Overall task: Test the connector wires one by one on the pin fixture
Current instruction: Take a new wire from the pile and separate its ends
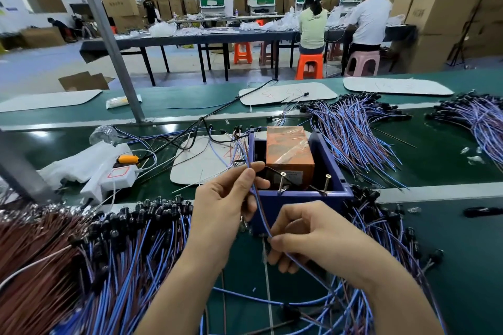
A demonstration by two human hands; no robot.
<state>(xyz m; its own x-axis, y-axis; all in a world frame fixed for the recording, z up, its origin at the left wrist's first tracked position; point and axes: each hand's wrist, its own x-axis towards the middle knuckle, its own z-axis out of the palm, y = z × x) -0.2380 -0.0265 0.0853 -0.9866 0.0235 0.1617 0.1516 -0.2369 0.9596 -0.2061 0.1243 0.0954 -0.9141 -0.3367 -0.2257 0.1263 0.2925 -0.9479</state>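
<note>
One blue-and-brown connector wire (260, 205) runs between my two hands in front of the blue box fixture (330, 156). My left hand (227, 204) pinches its upper end between thumb and fingertips, just left of the box. Lower down, my right hand (299, 234) pinches the same wire at the box's front wall. Two upright metal pins (282, 182) (326, 183) stand inside the box beside an orange block (289, 148). The wire's ends are not touching the pins.
Heaps of blue and brown wires with black connectors lie at the left (109, 247), lower right (381, 239) and far right (351, 133). A white power strip (117, 175), white pads and cables sit on the green bench. Two people work at a far table.
</note>
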